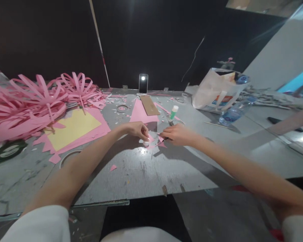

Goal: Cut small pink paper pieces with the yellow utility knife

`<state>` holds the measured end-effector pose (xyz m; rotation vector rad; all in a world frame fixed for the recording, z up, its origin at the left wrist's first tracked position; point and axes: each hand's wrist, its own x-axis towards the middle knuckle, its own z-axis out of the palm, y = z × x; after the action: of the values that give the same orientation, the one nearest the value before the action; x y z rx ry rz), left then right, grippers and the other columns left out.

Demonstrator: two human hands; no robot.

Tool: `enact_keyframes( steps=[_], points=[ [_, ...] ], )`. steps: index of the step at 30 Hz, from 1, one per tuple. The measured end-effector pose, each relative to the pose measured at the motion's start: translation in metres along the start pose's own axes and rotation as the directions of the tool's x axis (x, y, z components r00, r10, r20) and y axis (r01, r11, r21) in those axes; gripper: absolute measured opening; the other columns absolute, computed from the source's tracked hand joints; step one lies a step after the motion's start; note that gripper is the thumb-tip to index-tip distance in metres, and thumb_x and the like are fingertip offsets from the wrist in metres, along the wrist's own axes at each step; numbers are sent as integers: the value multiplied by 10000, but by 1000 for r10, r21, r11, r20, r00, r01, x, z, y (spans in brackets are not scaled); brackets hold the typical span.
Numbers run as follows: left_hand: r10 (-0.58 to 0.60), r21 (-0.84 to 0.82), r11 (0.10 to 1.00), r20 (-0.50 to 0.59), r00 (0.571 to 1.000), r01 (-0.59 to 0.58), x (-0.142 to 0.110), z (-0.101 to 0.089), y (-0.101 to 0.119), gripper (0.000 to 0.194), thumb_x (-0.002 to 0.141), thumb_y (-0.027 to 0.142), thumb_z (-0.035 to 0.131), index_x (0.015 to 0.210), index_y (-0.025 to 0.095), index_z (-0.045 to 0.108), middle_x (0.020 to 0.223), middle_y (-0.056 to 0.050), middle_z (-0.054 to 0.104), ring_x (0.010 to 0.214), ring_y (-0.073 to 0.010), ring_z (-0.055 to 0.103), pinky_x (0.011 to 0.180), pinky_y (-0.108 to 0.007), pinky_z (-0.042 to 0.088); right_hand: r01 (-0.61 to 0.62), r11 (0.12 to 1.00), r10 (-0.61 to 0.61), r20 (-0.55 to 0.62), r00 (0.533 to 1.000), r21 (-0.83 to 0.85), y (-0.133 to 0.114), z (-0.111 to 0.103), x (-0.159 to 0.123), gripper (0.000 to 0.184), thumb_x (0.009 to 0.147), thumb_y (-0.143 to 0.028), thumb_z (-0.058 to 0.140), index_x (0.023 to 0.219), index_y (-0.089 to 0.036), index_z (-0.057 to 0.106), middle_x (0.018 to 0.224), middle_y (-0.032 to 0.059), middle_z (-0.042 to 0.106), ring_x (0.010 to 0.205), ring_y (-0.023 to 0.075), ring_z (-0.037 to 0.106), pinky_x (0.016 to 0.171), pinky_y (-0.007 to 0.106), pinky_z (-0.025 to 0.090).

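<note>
My left hand (137, 129) is curled with its fingers closed on a small white cap or tube end (146, 142) resting on the grey table (141, 168). My right hand (178, 134) lies close beside it, fingers pinched together on a small pink paper piece (158, 140). The two hands almost meet over that scrap. A pink paper triangle (140, 112) lies just beyond them, and a glue stick with a green body and white cap (173, 112) stands behind my right hand.
Pink cut-paper flowers (35, 101) pile up at the left, above pink and yellow sheets (74, 127). A brown cardboard strip (149, 105), a lit phone (143, 83), a white bag (214, 90) and a water bottle (233, 114) lie farther back. Scraps dot the table.
</note>
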<state>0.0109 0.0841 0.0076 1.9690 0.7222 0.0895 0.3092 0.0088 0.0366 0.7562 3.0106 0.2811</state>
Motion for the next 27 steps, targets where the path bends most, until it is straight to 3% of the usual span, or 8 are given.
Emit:
enact_keyframes(
  steps=[4, 10, 20, 27],
  points=[
    [-3, 33, 999, -12, 1000, 3, -1, 0, 1, 399, 681, 559, 974, 766, 200, 820, 850, -31, 793, 781, -155, 624, 713, -276, 392, -80, 988, 84, -24, 996, 132, -23, 8, 17, 453, 951, -176, 620, 1391, -225, 716, 914, 39, 785, 712, 168, 609, 648, 306, 250],
    [18, 63, 998, -18, 1000, -17, -3, 1, 5, 410, 693, 574, 964, 761, 195, 822, 766, -17, 749, 690, -137, 556, 653, -286, 331, -79, 996, 75, 81, 994, 47, -32, 12, 23, 700, 875, -143, 611, 1562, -280, 627, 824, 13, 755, 576, 149, 500, 623, 315, 212],
    [17, 108, 994, -4, 1000, -17, -8, 0, 15, 322, 745, 527, 936, 822, 219, 883, 784, -19, 762, 735, -145, 581, 683, -278, 366, -116, 991, 102, 190, 977, 65, -43, -3, 26, 445, 924, -204, 632, 1358, -212, 726, 770, 42, 734, 562, 154, 469, 619, 332, 161],
    [50, 98, 994, 17, 999, -52, -9, 0, 15, 330, 744, 537, 937, 880, 239, 903, 749, -6, 732, 704, -133, 547, 661, -276, 338, -111, 993, 102, 194, 976, 34, -50, -7, 24, 469, 915, -206, 637, 1378, -202, 712, 854, 68, 760, 575, 161, 506, 629, 319, 187]
  ],
)
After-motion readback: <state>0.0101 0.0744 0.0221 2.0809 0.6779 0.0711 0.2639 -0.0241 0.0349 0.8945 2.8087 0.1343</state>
